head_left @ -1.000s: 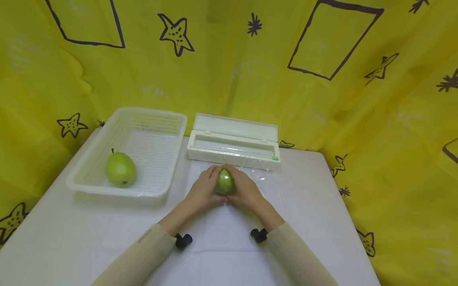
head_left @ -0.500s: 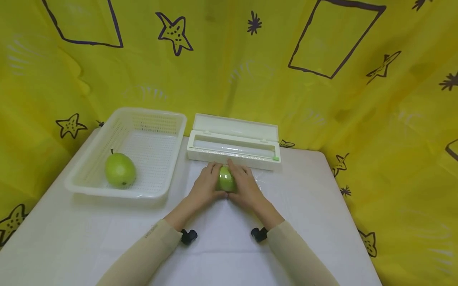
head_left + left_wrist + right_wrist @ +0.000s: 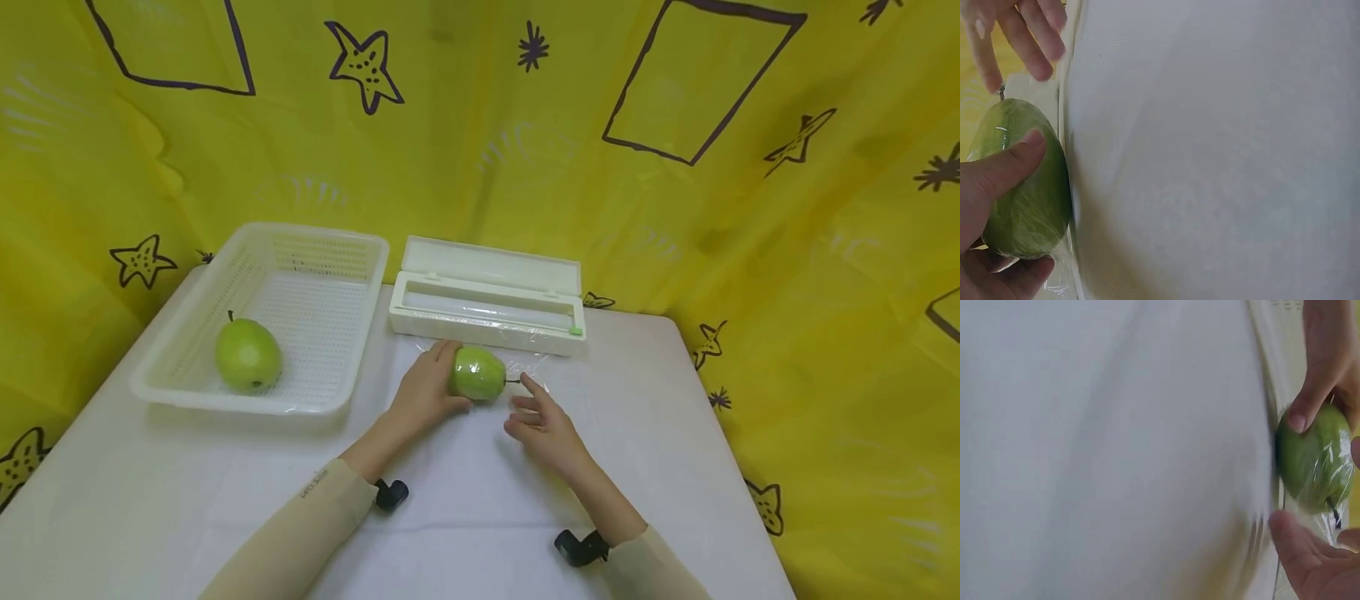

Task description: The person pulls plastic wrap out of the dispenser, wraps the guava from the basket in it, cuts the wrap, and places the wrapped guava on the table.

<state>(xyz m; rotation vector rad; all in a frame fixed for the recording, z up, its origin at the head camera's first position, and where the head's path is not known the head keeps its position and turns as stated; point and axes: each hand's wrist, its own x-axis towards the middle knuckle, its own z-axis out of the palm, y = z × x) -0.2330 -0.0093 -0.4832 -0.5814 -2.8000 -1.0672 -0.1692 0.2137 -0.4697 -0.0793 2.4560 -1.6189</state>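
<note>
From where I'm standing, the left hand (image 3: 424, 390) is clamped round a film-wrapped green pear (image 3: 478, 374), stem (image 3: 513, 381) poking out away from the palm. Right hand (image 3: 551, 432) is just past that, fingers apart, index tip right by the stem. Lid-up wrap box (image 3: 487, 330) sits just beyond the grip, basket (image 3: 243, 405) with another pear (image 3: 248, 355) off to its left.

Small curtained-off table setup, looks like a recording booth; can't tell if in a home, lab or studio. Yellow curtain (image 3: 442, 167) with dark star and box outlines closes in the back and both sides, close to the table edge. White-topped table (image 3: 675, 433). Black devices (image 3: 577, 548) on both wrists fit filming. Kitchen-type items on top: white plastic basket (image 3: 315, 342), open film dispenser (image 3: 487, 331), film-wrapped green pear (image 3: 478, 373). Wider room hidden.
</note>
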